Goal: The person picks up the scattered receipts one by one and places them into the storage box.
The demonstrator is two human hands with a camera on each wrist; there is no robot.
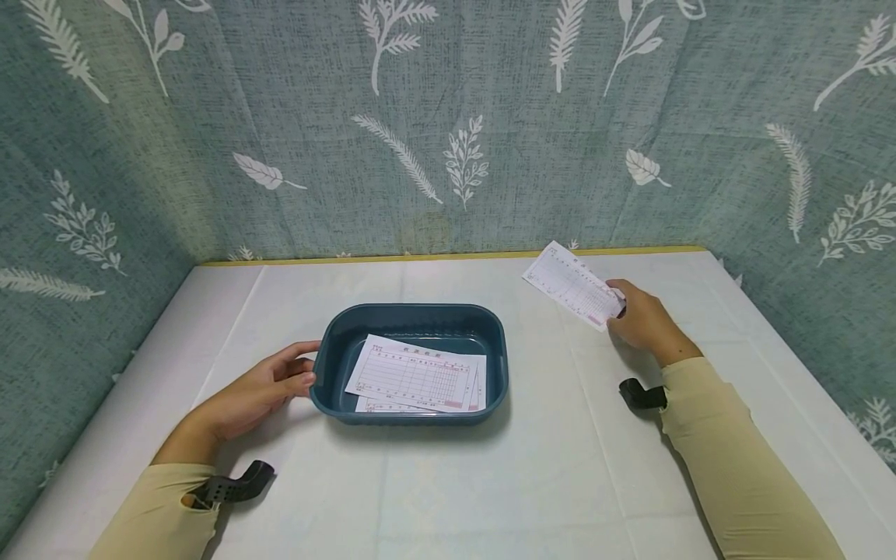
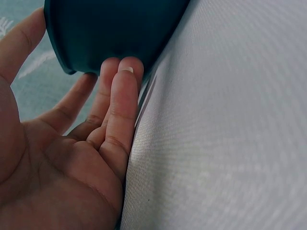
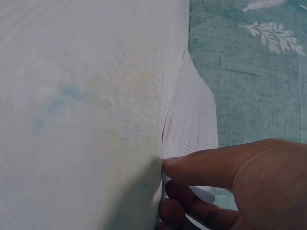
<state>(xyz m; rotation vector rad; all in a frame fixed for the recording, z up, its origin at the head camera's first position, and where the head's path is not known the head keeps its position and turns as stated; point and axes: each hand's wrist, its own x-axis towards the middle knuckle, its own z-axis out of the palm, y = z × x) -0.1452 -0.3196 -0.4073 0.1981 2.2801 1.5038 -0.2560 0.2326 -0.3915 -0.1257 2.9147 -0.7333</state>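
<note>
A dark teal plastic basin (image 1: 409,419) stands on the table, with several printed receipt slips (image 1: 413,375) lying overlapped inside. At its left end is my left hand (image 1: 255,393), its fingertips against the outer wall. The left wrist view shows the fingers (image 2: 122,110) loosely extended, tips touching the basin wall (image 2: 110,33). Off to the right of the basin, my right hand (image 1: 644,319) pinches a receipt slip (image 1: 567,284) by its near right end. In the right wrist view the thumb and fingertips meet on this slip (image 3: 192,115), which bends upward close over the table.
A white cloth covers the table (image 1: 504,482), with a yellow strip (image 1: 448,255) along its back edge. Teal leaf-patterned fabric (image 1: 301,132) encloses the back and both sides. Black wrist-worn devices (image 1: 241,482) sit at both cuffs.
</note>
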